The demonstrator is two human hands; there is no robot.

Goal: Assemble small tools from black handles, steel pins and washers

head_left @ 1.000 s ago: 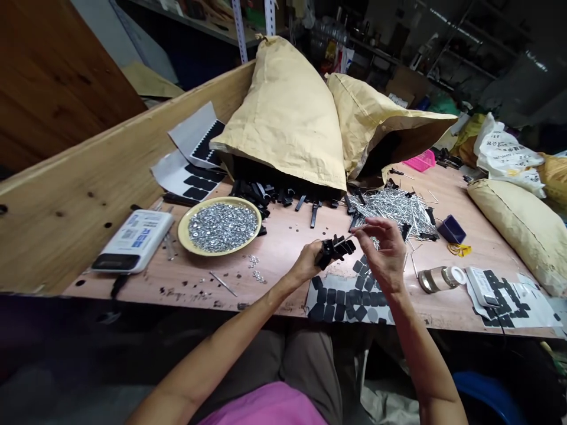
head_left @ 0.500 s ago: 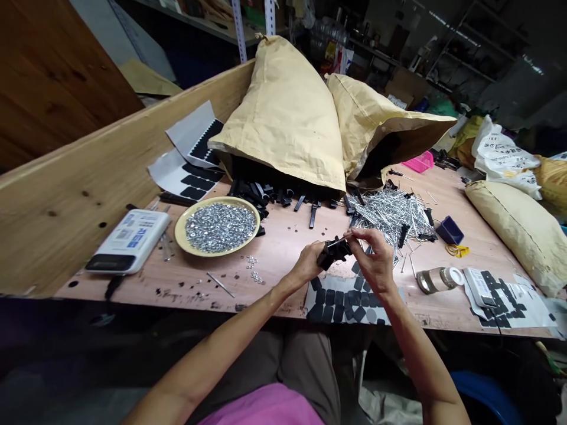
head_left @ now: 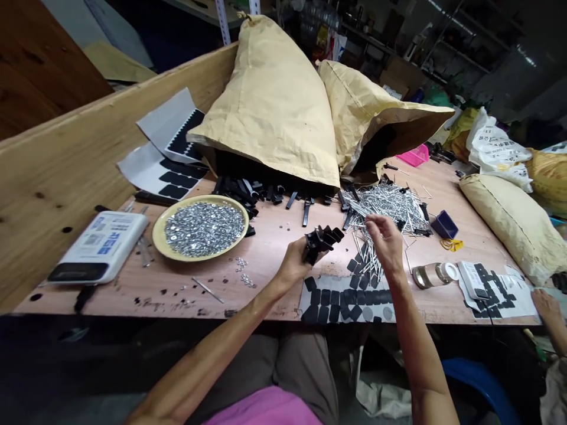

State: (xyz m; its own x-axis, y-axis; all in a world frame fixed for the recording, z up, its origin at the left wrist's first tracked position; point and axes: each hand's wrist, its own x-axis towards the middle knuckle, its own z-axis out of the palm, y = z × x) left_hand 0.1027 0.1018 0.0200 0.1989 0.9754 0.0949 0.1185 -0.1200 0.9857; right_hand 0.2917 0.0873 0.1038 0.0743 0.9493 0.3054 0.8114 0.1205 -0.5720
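Note:
My left hand point(head_left: 296, 260) is closed around a bunch of black plastic parts point(head_left: 322, 241), held above the table. My right hand point(head_left: 386, 239) is over the near side of a heap of thin metal pins point(head_left: 385, 206). Its fingers are curled in with thumb and fingertips together; whatever they hold, if anything, is too small to make out. Below both hands lies a sheet of black adhesive pads point(head_left: 336, 297). To the left stands a yellow plate point(head_left: 156, 239) full of small metal washers point(head_left: 204, 229).
Large paper sacks point(head_left: 274, 100) lie at the back, mouths facing me. At left are a white power bank point(head_left: 100, 245) and a wooden side board point(head_left: 88, 147). A glass jar point(head_left: 429, 275) and dark blue box point(head_left: 444, 224) are at right. Another person's hand point(head_left: 547, 304) rests at the right edge.
My right hand has moved away from the black parts to the right, over the pins. My left hand has shifted slightly left. Another person's hand has appeared at the right edge.

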